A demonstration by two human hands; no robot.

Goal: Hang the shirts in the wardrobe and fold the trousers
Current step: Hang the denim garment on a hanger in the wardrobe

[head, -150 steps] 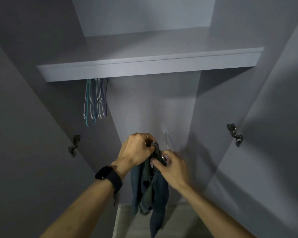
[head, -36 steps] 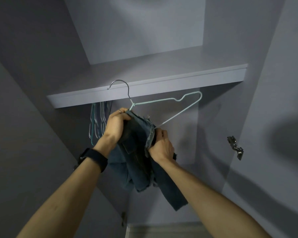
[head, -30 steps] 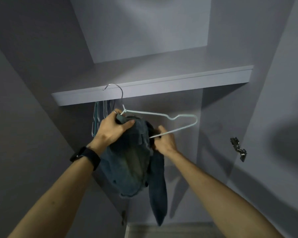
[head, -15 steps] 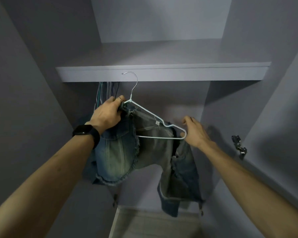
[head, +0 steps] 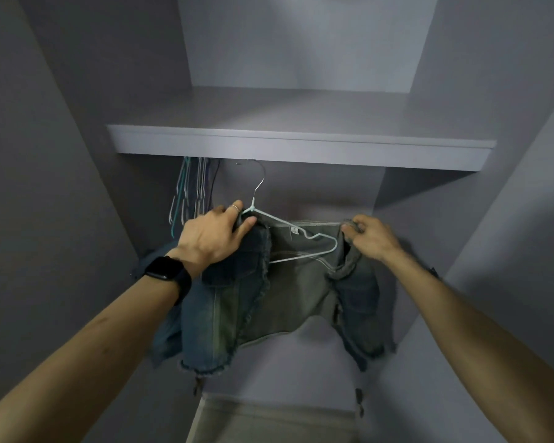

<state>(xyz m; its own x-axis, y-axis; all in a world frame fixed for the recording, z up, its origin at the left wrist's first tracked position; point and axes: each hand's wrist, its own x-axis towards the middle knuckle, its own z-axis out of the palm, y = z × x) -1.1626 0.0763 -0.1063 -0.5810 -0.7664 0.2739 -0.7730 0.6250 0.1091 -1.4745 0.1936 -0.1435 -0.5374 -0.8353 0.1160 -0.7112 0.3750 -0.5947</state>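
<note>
While both forearms reach up into the wardrobe, a black watch point(head: 165, 271) sits on the left wrist, well below the shelf point(head: 301, 151). Left hand point(head: 215, 238), ring point(head: 235, 208) on one finger, is below the shelf's left half. Its grip is closed, fingers and thumb curled over one shoulder of the denim shirt point(head: 288, 292) right at the hanger neck. Right hand point(head: 370, 239) is below the shelf's right half at about the same height. Its grip is a narrow pinch on the shirt's other shoulder edge, fingers curled.

Denim shirt hangs spread between the two hands under the middle of the shelf. It is sleeveless with frayed hems and open at the front, its paler inner side facing the camera. Pale wire hanger point(head: 271, 218) runs inside the shirt, one arm and the bottom bar showing against the lining. Its metal hook rises just under the shelf's front edge. Cannot tell whether the hook is on a rail.

Spare hangers point(head: 192, 193) hang bunched under the shelf's left end, just beside the left hand. Grey wardrobe walls close in on either side of the shelf, and the back panel runs above and below it. Small hinges show far below the shelf at each side.
</note>
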